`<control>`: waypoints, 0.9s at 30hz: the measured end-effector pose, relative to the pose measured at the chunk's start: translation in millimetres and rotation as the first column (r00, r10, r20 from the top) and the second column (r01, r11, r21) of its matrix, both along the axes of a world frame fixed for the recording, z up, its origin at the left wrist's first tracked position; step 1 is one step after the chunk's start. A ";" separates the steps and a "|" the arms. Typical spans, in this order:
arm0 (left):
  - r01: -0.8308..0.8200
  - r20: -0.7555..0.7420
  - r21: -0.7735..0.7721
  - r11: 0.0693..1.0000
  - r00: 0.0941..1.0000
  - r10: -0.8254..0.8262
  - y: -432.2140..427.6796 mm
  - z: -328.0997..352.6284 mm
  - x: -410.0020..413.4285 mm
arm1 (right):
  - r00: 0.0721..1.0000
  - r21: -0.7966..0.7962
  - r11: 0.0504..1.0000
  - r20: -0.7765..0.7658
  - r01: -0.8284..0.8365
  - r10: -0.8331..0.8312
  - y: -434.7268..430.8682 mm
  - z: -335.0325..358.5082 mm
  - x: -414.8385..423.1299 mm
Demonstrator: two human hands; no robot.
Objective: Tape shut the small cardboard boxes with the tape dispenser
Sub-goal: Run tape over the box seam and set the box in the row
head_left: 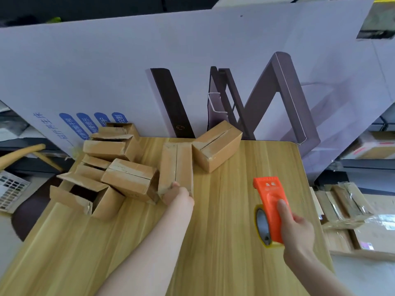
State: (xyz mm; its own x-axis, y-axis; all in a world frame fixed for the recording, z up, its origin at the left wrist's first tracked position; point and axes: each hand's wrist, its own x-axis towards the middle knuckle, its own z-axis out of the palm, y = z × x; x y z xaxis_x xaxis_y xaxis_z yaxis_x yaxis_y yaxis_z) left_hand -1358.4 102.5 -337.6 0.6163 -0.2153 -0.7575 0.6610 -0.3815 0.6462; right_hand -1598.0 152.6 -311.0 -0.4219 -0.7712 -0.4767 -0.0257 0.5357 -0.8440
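Both forearms (149,242) reach forward, left grip (178,194) clasped, right grip (297,227) curled tight, thumb stretched forward.

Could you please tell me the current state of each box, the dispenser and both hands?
right hand: grips dispenser.
dispenser: held, tape roll loaded.
left hand: grips middle box at its near end.
middle box: flaps shut.
far box: flaps shut.
near-left box: flaps open.
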 end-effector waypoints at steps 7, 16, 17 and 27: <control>0.010 -0.020 -0.033 0.999 1.000 -0.011 -6.5 -10.3 -13.9 | 0.985 -0.009 0.992 0.123 -0.124 0.124 -105.3 19.6 84.2; 0.065 -0.212 -0.118 0.991 0.973 -0.089 -44.2 -5.8 17.8 | 0.987 0.017 0.987 -0.003 -0.158 0.158 -180.9 18.2 112.2; 0.091 -0.202 -0.117 0.989 0.973 -0.113 -50.6 -6.9 19.5 | 0.983 0.032 0.983 -0.029 -0.183 0.184 -185.3 17.3 109.3; 0.382 -0.020 -0.022 0.924 0.924 -0.382 -97.4 -2.2 47.2 | 0.974 -0.029 0.983 -0.149 -0.179 0.173 -191.0 13.3 79.2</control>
